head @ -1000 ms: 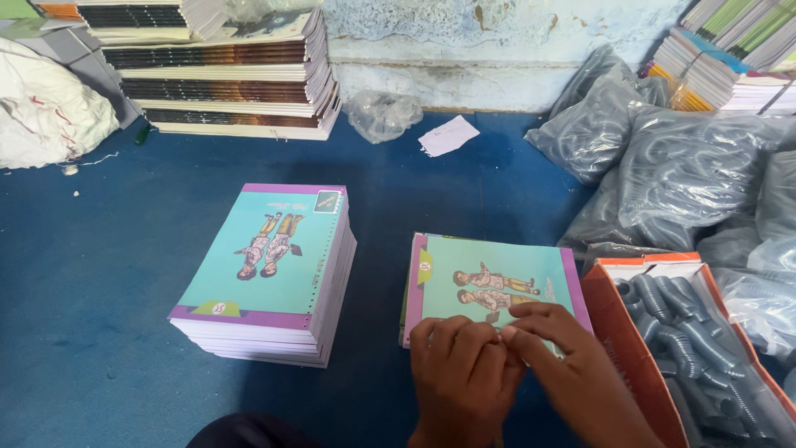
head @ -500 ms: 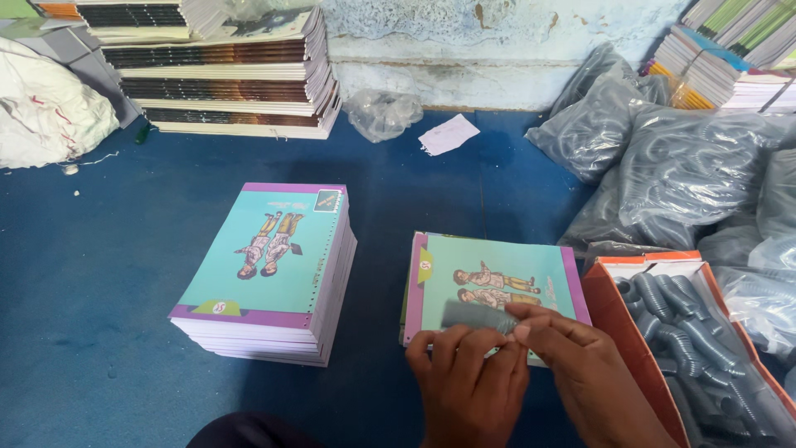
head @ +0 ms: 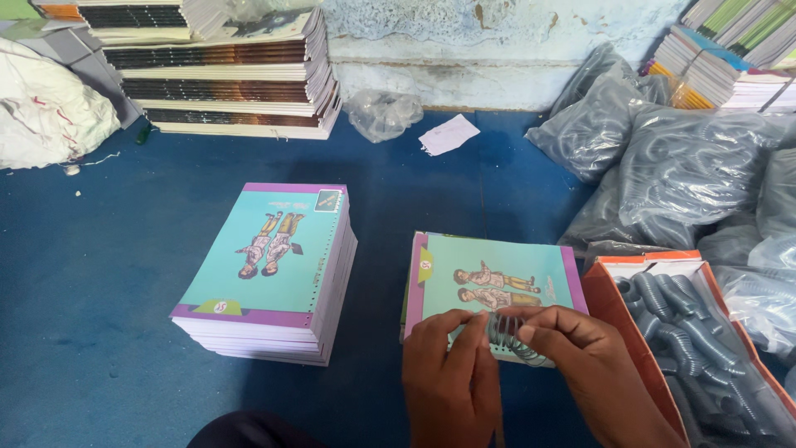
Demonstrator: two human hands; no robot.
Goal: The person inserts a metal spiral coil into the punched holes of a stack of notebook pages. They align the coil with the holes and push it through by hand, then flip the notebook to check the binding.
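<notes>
A thin notebook [head: 489,282] with a turquoise cover and purple border lies on the blue floor in front of me. Both hands pinch a grey spiral binding coil [head: 507,333] at the notebook's near edge. My left hand [head: 452,373] grips the coil's left end with fingertips. My right hand [head: 580,361] holds its right end, thumb and fingers around it. To the left stands a stack of the same notebooks [head: 274,270], apart from my hands.
An orange box [head: 609,303] with several grey coils stands at the right. Clear bags of coils [head: 688,166] pile up behind it. Tall stacks of books [head: 224,70] line the back wall. A white sack [head: 46,116], crumpled plastic [head: 383,112] and paper scrap [head: 448,134] lie on the floor.
My hands have lifted slightly off the notebook's near edge. The grey coil, hidden under my fingers before, now shows stretched between both hands.
</notes>
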